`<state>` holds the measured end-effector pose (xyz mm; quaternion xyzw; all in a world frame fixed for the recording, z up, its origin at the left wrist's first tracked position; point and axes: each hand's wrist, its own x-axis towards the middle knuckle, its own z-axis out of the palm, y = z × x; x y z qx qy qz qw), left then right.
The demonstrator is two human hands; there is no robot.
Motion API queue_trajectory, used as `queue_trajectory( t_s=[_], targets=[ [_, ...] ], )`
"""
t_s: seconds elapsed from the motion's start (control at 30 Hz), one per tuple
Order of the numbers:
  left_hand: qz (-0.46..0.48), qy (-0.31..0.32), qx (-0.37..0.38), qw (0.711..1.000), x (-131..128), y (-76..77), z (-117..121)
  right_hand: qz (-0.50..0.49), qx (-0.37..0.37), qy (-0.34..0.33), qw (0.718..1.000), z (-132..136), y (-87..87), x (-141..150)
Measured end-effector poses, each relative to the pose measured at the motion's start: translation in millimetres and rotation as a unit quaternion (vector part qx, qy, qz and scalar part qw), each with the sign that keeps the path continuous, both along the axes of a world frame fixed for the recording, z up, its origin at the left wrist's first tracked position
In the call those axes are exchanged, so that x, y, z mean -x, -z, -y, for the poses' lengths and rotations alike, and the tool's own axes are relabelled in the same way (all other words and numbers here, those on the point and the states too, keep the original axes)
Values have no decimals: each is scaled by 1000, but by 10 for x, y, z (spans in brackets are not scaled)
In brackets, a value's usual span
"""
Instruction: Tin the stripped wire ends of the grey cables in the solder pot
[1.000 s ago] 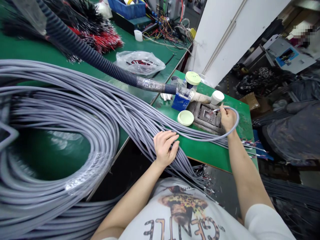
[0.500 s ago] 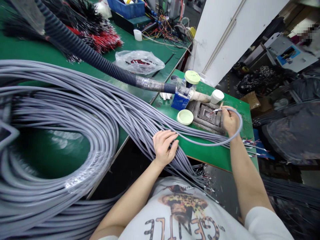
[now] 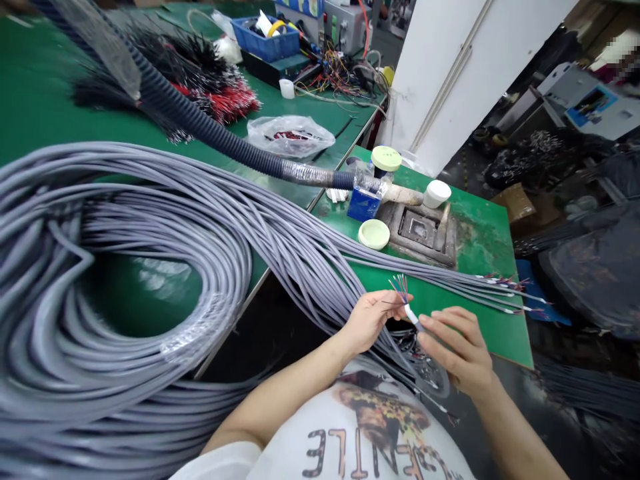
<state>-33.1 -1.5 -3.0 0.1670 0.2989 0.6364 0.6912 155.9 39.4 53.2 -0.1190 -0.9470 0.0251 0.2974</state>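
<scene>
The left hand (image 3: 373,321) pinches a grey cable's white-sleeved end (image 3: 413,317), coloured wires (image 3: 399,288) fanning above that grip; the right hand (image 3: 457,347) stays loosely spread just beside it.

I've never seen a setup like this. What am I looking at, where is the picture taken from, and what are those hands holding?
This picture comes from a camera worn on a person's head, looking down at their own bare hands; the printed white T-shirt is theirs. The left hand holds a white-sleeved cable end, with thin coloured wires fanning out of it. The right hand is right beside it. Long grey cables lie looped across a green workbench.
</scene>
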Motion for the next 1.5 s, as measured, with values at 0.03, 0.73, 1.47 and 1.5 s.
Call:
queue_trajectory(
  t_s=[0.03,0.73,1.47,1.5],
  targets=[
    [11,6,9,1000,-12,-7,7,-4,2,-1,1000,37,44,-24],
    [-39,-3,34,999,-64,-174,182,-13,35,11,999,260,268,-165],
    [-104,-28,49,993,-198,-248,155,-92,367,111,919,413,246,24],
    [-106,-30,48,993,-199,-242,151,-87,387,114,911,416,251,20]
  ],
)
